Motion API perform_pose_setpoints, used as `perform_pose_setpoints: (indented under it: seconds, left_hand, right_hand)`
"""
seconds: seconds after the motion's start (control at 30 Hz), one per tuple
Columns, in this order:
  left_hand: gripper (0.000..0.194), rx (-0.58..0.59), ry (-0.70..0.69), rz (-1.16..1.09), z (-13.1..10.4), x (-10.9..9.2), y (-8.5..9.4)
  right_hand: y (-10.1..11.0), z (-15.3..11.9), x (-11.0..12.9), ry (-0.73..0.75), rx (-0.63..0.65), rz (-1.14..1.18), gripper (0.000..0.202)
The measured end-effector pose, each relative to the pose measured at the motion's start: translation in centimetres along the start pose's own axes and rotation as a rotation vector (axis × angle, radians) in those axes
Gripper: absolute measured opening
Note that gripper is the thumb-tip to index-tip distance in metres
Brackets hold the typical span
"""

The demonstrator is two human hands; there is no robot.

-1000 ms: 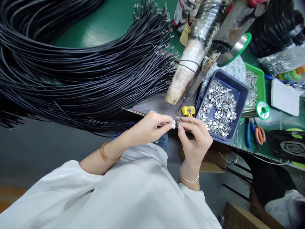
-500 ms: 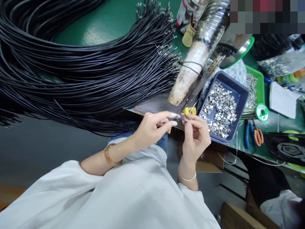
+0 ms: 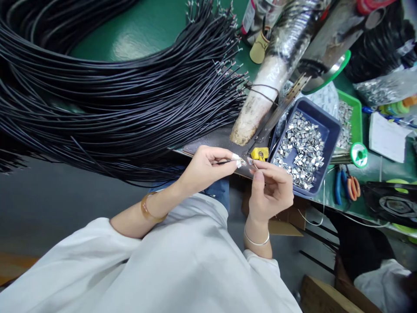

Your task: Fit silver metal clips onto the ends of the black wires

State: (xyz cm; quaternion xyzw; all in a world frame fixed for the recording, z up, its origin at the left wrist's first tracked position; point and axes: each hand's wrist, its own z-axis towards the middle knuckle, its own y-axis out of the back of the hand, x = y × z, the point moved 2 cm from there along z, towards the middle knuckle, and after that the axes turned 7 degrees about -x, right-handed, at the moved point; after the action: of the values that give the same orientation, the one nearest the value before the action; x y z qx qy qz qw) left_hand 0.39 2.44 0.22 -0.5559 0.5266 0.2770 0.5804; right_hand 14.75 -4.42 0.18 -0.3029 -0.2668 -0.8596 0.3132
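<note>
My left hand is closed in a pinch on a black cable, its thumb and forefinger tips covered in something whitish. The cable's end is at those fingertips, too small to make out clearly. Opposite it, my right hand pinches a small silver metal connector piece between thumb and fingers. A narrow gap separates the two sets of fingertips. Just beyond my right hand lies a yellow block. To its right, a dark blue tray holds many small silver metal pieces.
A thick bundle of black cables spreads over the green table at left. A plastic-wrapped tube slants behind my hands. Farther right are a green tray, a wire spool, pliers and paper.
My right hand has shifted slightly right, and the fingertips of both hands have drawn a little apart. The silver piece in my right fingers now shows more clearly.
</note>
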Motion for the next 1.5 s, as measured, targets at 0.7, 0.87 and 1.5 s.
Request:
perform_pose_setpoints:
  seconds: [0.7, 0.87, 1.5]
  left_hand:
    - [0.01, -0.084, -0.132, 0.147, 0.5, 0.38, -0.47]
    - [0.009, -0.099, -0.144, 0.115, 0.49, 0.19, -0.47]
    - [0.012, -0.049, -0.097, 0.211, 0.39, 0.17, -0.19]
  right_hand:
    - [-0.72, 0.69, -0.03, 0.215, 0.035, -0.231, 0.02]
    - [-0.78, 0.73, 0.19, 0.192, 0.021, -0.185, 0.021]
    - [-0.62, 0.29, 0.05, 0.225, 0.014, -0.196, 0.017]
